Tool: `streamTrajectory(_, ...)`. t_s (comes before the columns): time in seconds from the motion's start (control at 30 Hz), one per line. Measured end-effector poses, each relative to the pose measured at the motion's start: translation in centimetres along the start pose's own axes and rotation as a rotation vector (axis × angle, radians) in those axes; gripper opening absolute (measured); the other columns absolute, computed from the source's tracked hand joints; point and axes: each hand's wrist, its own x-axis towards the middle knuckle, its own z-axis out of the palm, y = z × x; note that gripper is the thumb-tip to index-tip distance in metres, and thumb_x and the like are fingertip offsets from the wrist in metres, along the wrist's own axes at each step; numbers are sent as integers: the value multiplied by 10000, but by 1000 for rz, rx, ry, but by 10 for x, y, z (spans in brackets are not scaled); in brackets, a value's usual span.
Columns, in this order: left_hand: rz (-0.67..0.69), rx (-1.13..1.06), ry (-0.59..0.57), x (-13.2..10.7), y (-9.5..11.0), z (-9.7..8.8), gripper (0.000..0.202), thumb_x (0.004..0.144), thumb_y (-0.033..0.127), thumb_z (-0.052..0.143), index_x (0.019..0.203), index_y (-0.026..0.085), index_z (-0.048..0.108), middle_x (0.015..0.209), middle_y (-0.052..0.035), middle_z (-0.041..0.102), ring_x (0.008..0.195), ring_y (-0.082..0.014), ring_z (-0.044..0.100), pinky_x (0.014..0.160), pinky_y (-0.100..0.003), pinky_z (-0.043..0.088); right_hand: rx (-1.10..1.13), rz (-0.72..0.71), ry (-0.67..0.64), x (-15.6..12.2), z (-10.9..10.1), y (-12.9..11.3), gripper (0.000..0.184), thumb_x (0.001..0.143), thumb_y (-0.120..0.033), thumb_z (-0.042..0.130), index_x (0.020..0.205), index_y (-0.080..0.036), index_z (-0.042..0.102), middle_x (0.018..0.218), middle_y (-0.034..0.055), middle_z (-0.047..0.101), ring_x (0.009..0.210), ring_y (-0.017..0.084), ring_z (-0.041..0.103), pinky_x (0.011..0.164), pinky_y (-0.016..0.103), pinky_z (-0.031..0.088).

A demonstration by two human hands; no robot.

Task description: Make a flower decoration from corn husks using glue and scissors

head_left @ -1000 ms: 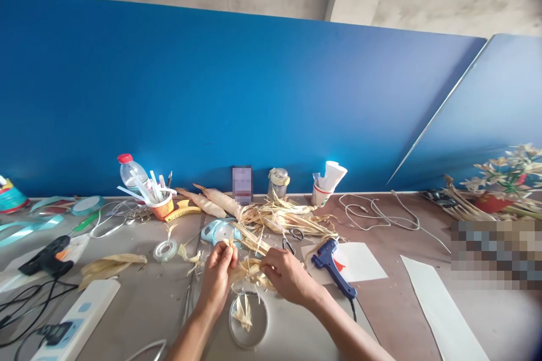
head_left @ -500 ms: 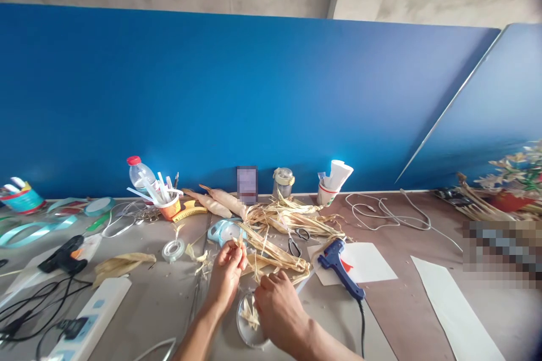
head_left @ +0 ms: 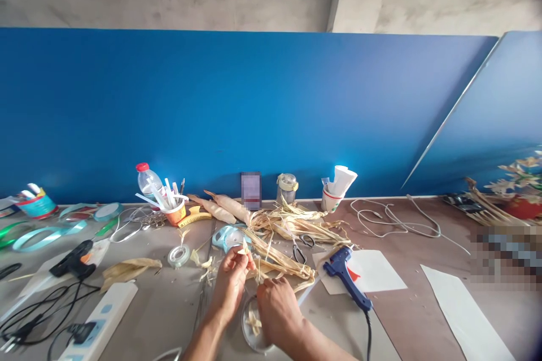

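My left hand (head_left: 232, 275) is closed in a pinch on a small pale corn husk piece (head_left: 244, 248), whose pointed tips stick up above the fingers. Just to its right and nearer me is my right hand (head_left: 280, 306), back upward and fingers curled; a thin husk strip (head_left: 259, 274) rises at its fingertips, apparently gripped there. Below the hands, partly covered by the right one, stands a round clear dish (head_left: 246, 331) with cut husk pieces (head_left: 254, 322) in it. Beyond the hands lies a heap of dried corn husks (head_left: 288, 262).
Black-handled scissors (head_left: 300, 254) rest by the husks. A blue glue gun (head_left: 348, 277) lies at right on white paper (head_left: 383, 273). At left are a power strip (head_left: 104, 316), a black glue gun (head_left: 73, 259) and a tape roll (head_left: 178, 255). Cups, a bottle (head_left: 148, 180) and a jar (head_left: 287, 188) line the blue partition (head_left: 271, 113).
The view has tilted up a little, so the scene sits lower and slightly right. The husk tips above my left fingers show more spread; both hands otherwise keep nearly the same pose.
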Motion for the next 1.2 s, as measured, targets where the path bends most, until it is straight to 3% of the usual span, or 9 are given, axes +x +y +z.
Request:
streamTrajectory(0.17, 10, -61, -22, 2, -2, -3, 134, 697, 275, 678, 772, 191, 605, 706, 16, 555, 638, -102, 512, 682, -258, 413, -13, -2, 22, -1, -4, 0, 199, 728, -192, 540, 828, -115, 694, 826, 135, 686, 784, 263, 639, 725, 372, 473)
streamTrajectory(0.37, 3, -98, -29, 3, -5, -6, 108, 719, 249, 662, 773, 180, 599, 753, 2, 565, 688, -108, 526, 720, -267, 421, -57, -31, -31, 3, -3, -5, 299, 565, -187, 690, 849, -96, 682, 837, 144, 681, 795, 271, 628, 743, 362, 467)
streamTrajectory(0.43, 3, -111, -31, 3, -5, -6, 105, 720, 246, 664, 767, 176, 602, 762, -2, 571, 692, -107, 529, 722, -266, 423, -9, 3, -15, 4, -1, -3, 231, 600, -178, 657, 820, -112, 679, 824, 139, 684, 764, 254, 634, 716, 330, 459)
streamTrajectory(0.53, 0, -126, -27, 3, -4, -5, 108, 716, 239, 671, 770, 172, 606, 757, 1, 573, 687, -106, 534, 723, -261, 428, 187, 69, 62, 1, -1, 6, 140, 710, -134, 518, 726, -142, 656, 741, 101, 678, 666, 196, 619, 612, 263, 415)
streamTrajectory(0.67, -31, -142, -30, 3, -2, -5, 117, 702, 231, 685, 765, 178, 602, 755, 7, 584, 672, -105, 548, 705, -253, 438, 685, 47, 183, -4, -14, 24, 164, 713, -93, 452, 613, -158, 563, 609, 6, 581, 578, 112, 509, 530, 200, 329)
streamTrajectory(0.77, -64, -164, -25, 3, -1, -6, 149, 680, 221, 707, 785, 192, 606, 762, 7, 608, 688, -109, 561, 724, -257, 443, 1138, 49, 238, -5, -28, 36, 126, 757, -199, 474, 641, -169, 513, 543, -45, 463, 501, 77, 390, 478, 187, 277)
streamTrajectory(0.9, -102, -192, -50, 2, 0, -4, 163, 663, 205, 725, 774, 187, 607, 749, 5, 608, 692, -112, 560, 723, -262, 444, 1613, 111, 242, 1, -36, 43, 245, 752, -393, 534, 659, -183, 450, 458, -93, 346, 407, 54, 259, 420, 194, 195)
streamTrajectory(1.0, -144, -162, -138, -1, 3, -1, 149, 665, 209, 727, 749, 178, 608, 753, 0, 595, 693, -111, 549, 708, -249, 434, 1701, 147, 318, 7, -33, 43, 298, 715, -422, 584, 625, -187, 425, 442, -99, 358, 384, 44, 246, 411, 195, 182)
streamTrajectory(1.2, -191, -54, -323, -8, 3, 5, 114, 689, 208, 703, 749, 165, 617, 733, -15, 572, 693, -133, 525, 695, -268, 406, 1663, 185, 546, 11, -26, 40, 288, 740, -430, 583, 648, -187, 459, 430, -88, 404, 383, 59, 298, 414, 196, 237)
